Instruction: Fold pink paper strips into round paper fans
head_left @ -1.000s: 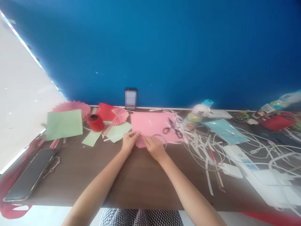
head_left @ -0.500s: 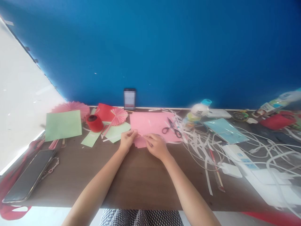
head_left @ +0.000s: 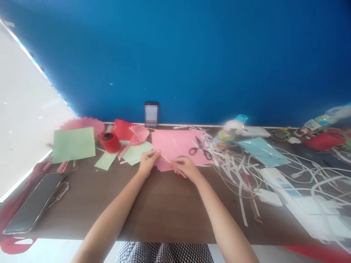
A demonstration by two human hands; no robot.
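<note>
A narrow pink paper strip point(head_left: 168, 159), apparently folded, runs slantwise between my hands. My left hand point(head_left: 148, 163) pinches its upper left end with thumb and fingertips. Farther along, my right hand point(head_left: 188, 169) has its fingers closed on the strip, and the lower end pokes out beneath them. Under and behind both hands lie pink paper sheets point(head_left: 175, 140). Black scissors point(head_left: 200, 148) rest on the sheets, just beyond my right hand. A pale green paper point(head_left: 138, 151) lies behind my left hand.
Left are a red spool point(head_left: 110, 142), pleated pink paper fans point(head_left: 138, 134), a green sheet point(head_left: 74, 145) and a phone point(head_left: 34, 202). Another phone point(head_left: 151, 114) leans on the blue wall. Rightward are a bottle point(head_left: 230, 130), tangled white cables, paper scraps and a power strip point(head_left: 282, 186).
My right hand has turned slightly and shifted a little right. More of the pink strip now shows, with its lower end sticking out below that hand. My left hand stays nearly in place.
</note>
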